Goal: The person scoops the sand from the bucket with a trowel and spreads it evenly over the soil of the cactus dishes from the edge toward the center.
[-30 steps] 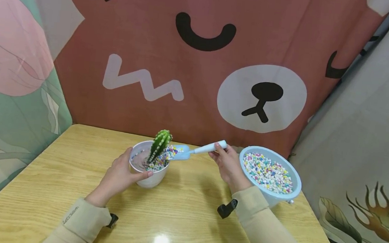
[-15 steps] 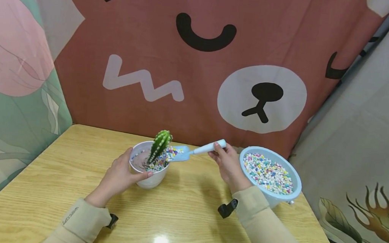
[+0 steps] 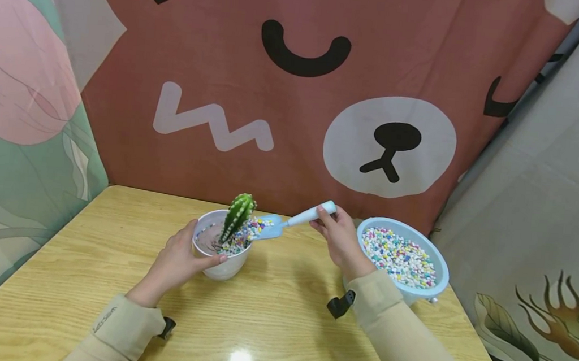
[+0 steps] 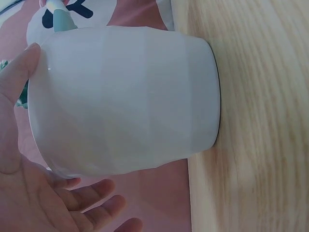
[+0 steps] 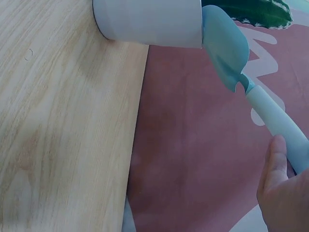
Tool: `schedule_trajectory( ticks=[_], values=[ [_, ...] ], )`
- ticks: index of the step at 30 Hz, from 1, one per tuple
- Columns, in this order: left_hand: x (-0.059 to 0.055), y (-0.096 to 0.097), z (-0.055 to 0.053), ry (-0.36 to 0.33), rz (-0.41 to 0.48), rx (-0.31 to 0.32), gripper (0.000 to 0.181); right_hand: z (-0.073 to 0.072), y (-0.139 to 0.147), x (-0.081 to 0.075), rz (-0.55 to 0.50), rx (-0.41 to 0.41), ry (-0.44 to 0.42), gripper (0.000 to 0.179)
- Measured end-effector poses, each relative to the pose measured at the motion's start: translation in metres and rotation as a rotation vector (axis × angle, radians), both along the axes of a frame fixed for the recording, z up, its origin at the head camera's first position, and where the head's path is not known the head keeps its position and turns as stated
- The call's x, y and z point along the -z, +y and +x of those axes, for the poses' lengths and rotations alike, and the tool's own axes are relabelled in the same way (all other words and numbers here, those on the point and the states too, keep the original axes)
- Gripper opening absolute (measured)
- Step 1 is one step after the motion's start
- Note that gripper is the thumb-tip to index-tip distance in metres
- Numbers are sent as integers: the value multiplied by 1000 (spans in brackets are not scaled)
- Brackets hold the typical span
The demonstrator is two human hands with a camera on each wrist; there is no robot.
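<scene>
A white pot [image 3: 226, 268] stands upright on the table with a green ribbed cactus [image 3: 239, 216] in it, leaning slightly right. Colored pebbles cover part of the soil on the cactus's right side. My left hand [image 3: 178, 259] grips the pot by its rim, thumb at the front; in the left wrist view the fingers lie along the far side of the white wall. With my right hand [image 3: 340, 238] I hold a light blue trowel [image 5: 228, 46] by its handle. Its blade carries pebbles, and its tip is over the pot's right rim.
A light blue bucket [image 3: 443, 272] of multicolored pebbles stands at the right, close behind my right wrist. The wooden table [image 3: 257, 325] meets a cloth backdrop [image 3: 290, 175] with a printed bear at its far edge.
My right hand has raised the trowel's handle a little, so the blade slopes more toward the pot. The left hand and the pot have stayed in place.
</scene>
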State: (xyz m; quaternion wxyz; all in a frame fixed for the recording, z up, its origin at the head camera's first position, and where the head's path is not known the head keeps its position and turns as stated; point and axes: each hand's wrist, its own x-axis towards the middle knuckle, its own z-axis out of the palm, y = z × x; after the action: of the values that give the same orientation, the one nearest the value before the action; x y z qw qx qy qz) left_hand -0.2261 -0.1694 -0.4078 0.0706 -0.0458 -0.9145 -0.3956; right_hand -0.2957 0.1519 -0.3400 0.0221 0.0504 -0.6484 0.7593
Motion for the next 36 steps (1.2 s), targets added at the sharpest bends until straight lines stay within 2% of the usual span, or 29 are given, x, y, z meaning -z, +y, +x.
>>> schedule_trajectory(
  ticks=[16, 24, 36],
  values=[
    [-4, 0, 1, 0, -11, 5, 119, -1, 0, -8, 33, -20, 24, 12],
    [-4, -6, -3, 32, -32, 23, 117, 0, -2, -13, 74, -43, 58, 12],
    [-5, -12, -7, 22, -32, 60, 117, 1, -5, -19, 127, -65, 75, 15]
  ],
)
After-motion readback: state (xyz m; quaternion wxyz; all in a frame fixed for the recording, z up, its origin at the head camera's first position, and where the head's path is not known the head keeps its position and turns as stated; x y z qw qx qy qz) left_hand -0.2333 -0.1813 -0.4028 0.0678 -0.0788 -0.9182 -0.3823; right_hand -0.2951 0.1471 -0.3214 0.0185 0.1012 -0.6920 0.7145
